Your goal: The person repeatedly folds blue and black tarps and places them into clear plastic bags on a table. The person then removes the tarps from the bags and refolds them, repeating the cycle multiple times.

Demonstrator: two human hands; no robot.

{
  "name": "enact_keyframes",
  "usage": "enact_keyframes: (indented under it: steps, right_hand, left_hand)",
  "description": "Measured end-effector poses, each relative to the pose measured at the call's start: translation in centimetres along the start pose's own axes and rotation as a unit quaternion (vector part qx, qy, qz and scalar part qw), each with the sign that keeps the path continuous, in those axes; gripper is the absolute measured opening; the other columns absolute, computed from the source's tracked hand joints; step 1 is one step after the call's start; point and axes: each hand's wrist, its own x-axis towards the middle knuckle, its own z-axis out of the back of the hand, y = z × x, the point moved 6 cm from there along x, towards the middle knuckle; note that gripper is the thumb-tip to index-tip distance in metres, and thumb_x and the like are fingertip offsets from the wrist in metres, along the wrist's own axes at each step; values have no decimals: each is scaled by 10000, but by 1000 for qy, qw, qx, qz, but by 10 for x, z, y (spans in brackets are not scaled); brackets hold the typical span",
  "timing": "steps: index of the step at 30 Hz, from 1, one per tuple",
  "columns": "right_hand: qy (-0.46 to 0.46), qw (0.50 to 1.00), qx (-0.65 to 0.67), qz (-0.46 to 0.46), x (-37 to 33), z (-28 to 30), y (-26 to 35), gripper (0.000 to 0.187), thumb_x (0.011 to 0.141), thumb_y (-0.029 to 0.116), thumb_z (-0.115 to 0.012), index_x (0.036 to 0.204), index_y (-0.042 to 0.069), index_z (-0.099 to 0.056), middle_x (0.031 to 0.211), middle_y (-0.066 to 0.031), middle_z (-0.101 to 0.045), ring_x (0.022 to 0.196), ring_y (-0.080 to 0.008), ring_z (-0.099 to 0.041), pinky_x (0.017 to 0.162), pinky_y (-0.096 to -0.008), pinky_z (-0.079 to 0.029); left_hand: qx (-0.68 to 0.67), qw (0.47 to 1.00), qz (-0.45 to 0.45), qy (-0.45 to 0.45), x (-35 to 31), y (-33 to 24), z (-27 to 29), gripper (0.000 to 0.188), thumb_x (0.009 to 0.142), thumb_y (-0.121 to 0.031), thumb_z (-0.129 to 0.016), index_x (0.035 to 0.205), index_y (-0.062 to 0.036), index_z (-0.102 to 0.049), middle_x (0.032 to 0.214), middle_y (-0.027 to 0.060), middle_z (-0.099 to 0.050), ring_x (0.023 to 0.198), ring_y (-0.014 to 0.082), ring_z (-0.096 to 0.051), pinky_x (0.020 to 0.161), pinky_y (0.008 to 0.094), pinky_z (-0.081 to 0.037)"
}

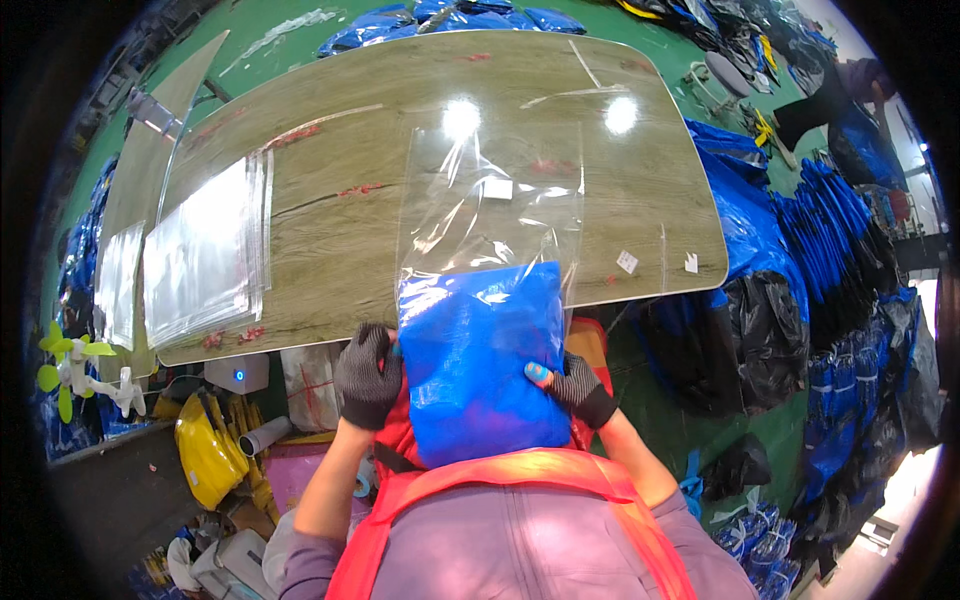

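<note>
A folded blue sheet (485,370) rests against my front at the table's near edge. Its upper end is inside a clear plastic bag (490,225), whose far part lies flat on the table. My left hand (368,380), in a dark grey glove, is curled closed at the left edge of the blue bundle. On the right side, my right hand (582,390) grips the bundle, thumb on the front face and the other fingers mostly hidden behind. Blue covering shows on the right thumb tip. How far the bag reaches down over the sheet is hard to make out.
The wood-patterned table (330,240) bears a stack of clear bags (205,255) at the left and small white labels (627,262) at the right. A green fan (70,365) stands left. Blue folded goods (830,230) fill the right side, where a person (850,120) stands.
</note>
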Motion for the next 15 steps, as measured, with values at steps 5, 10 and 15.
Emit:
enact_keyframes:
  steps: [5,10,15]
  right_hand:
    - [63,997,-35,14,-36,-6,4,787,822,520,-685,1377,18,-442,1316,-140,-549,1218,-240,-503,1060,-378,-362]
    - [-16,998,3,-65,-10,30,31,673,830,484,-692,1294,27,-520,1137,-103,-625,1135,-212,-544,942,-378,-464]
    - [18,989,110,102,-9,-17,42,691,820,366,-739,1351,33,-447,1205,-93,-579,1134,-205,-533,937,-374,-473]
  left_hand:
    - [-177,982,64,1,-41,10,-16,200,790,-40,-669,985,-30,-625,1033,154,-626,936,277,-629,808,348,-508]
    - [-712,657,221,113,-22,25,-32,603,822,-156,-704,1332,-28,-409,1186,140,-571,1095,206,-567,958,354,-458]
    - [-451,844,279,76,-18,-18,-14,889,737,-375,-794,1410,-35,-321,1318,144,-499,1192,239,-498,1022,395,-404]
